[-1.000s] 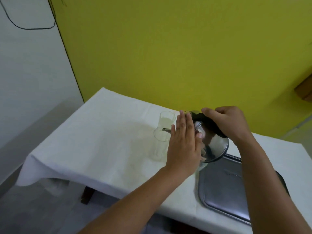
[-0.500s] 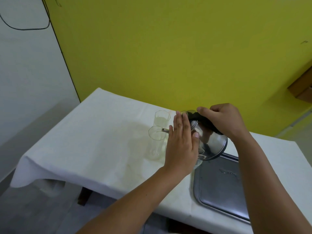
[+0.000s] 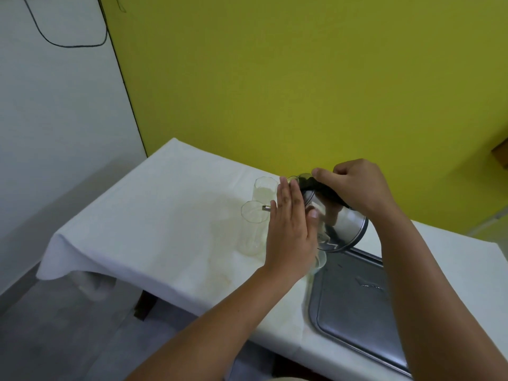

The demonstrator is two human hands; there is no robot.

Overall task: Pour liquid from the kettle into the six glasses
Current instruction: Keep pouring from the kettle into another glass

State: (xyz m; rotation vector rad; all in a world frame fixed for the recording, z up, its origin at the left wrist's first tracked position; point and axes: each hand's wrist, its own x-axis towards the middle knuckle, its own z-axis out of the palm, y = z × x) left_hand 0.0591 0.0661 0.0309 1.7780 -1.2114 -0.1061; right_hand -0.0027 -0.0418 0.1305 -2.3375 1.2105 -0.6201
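Kettle (image 3: pixel 341 224) tipped, spout over glass (image 3: pixel 254 232) | right hand (image 3: pixel 357 188) grasps handle | left hand (image 3: pixel 291 229) flat, released, steadying lid | risk: overshoot wets worktop (image 3: pixel 154 215)

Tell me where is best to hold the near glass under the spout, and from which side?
Probably the lower wall of the near glass, from the left: it stands upright, the kettle spout is over its rim, and the flat left hand blocks its right side.

No readable text, labels, brands or nos. anywhere: none on the kettle (image 3: pixel 343 224), the glasses (image 3: pixel 254 229), the tray (image 3: pixel 357 312) or the walls.
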